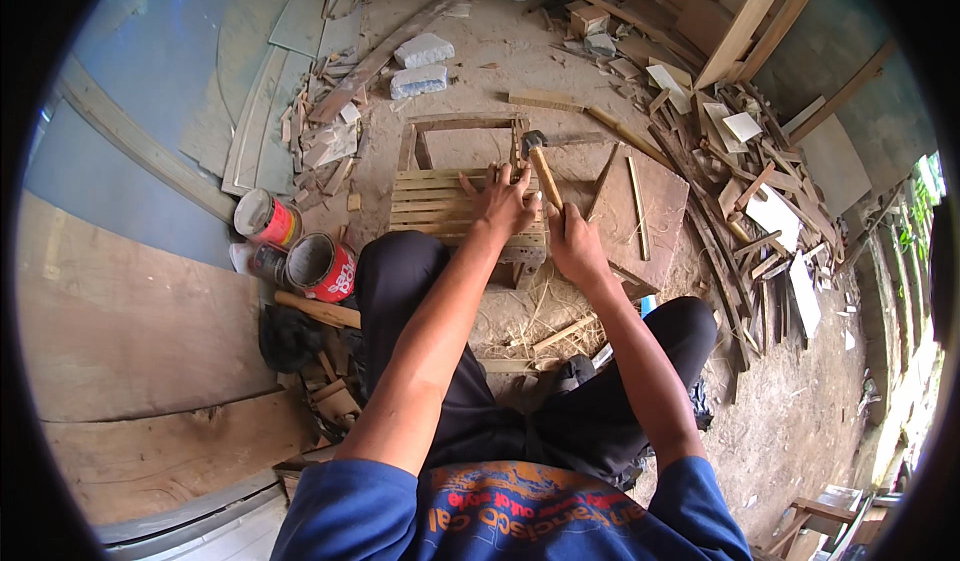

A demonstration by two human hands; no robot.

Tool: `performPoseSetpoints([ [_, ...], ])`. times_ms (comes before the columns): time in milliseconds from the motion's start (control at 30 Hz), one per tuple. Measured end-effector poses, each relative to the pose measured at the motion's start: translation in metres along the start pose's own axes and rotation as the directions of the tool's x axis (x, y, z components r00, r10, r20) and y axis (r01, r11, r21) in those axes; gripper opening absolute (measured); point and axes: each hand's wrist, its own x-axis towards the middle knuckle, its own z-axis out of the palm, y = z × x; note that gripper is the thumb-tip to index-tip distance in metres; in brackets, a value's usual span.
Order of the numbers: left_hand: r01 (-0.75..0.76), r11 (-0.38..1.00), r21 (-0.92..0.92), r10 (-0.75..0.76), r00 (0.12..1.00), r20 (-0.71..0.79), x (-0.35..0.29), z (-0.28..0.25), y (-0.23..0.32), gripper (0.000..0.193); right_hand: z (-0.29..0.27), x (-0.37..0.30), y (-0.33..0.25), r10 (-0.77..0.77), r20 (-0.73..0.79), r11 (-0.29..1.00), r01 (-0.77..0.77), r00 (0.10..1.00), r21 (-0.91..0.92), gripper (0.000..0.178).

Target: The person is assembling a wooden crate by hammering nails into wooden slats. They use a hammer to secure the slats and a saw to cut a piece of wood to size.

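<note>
A small wooden frame with slats (425, 201) lies in front of my knees. My left hand (503, 206) rests on the slats near their right end, fingers spread; anything small under the fingertips cannot be made out. My right hand (580, 246) is wrapped round the wooden handle of a hammer (547, 176), just right of the left hand. The hammer's dark head points away from me, by the frame's right side rail. Beyond the slats the frame's far part (465, 121) is open, without slats.
A board (655, 216) with loose sticks lies to the right of the frame. Scrap wood (760, 201) is heaped farther right. Paint cans (322, 268) stand at the left, near my knee. Broken blocks (423, 51) and planks lie on the far floor.
</note>
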Motion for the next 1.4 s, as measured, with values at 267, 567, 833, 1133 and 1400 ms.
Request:
performPoseSetpoints([
  [267, 0.007, 1.0, 0.016, -0.008, 1.0, 0.029, 0.011, 0.001, -0.004, 0.069, -0.01, 0.01, -0.01, -0.041, -0.063, 0.999, 0.043, 0.997, 0.029, 0.033],
  [567, 0.005, 1.0, 0.031, -0.006, 1.0, 0.018, 0.009, 0.001, -0.004, 0.066, -0.005, 0.014, -0.005, -0.008, -0.01, 0.999, 0.008, 1.0, -0.04, 0.031],
  [833, -0.006, 1.0, 0.02, 0.006, 1.0, -0.025, 0.008, 0.002, -0.004, 0.067, -0.003, 0.011, 0.0, -0.017, -0.052, 1.0, 0.016, 0.999, -0.021, 0.033],
  [1133, -0.019, 0.998, 0.06, 0.024, 0.996, -0.086, 0.006, 0.012, -0.004, 0.075, -0.001, 0.011, -0.002, -0.039, -0.053, 0.999, 0.038, 0.998, -0.021, 0.029],
  [1400, -0.006, 1.0, 0.015, 0.008, 0.991, -0.132, 0.006, 0.016, -0.004, 0.077, -0.005, 0.007, -0.005, -0.105, -0.071, 0.994, 0.105, 0.992, -0.002, 0.025],
])
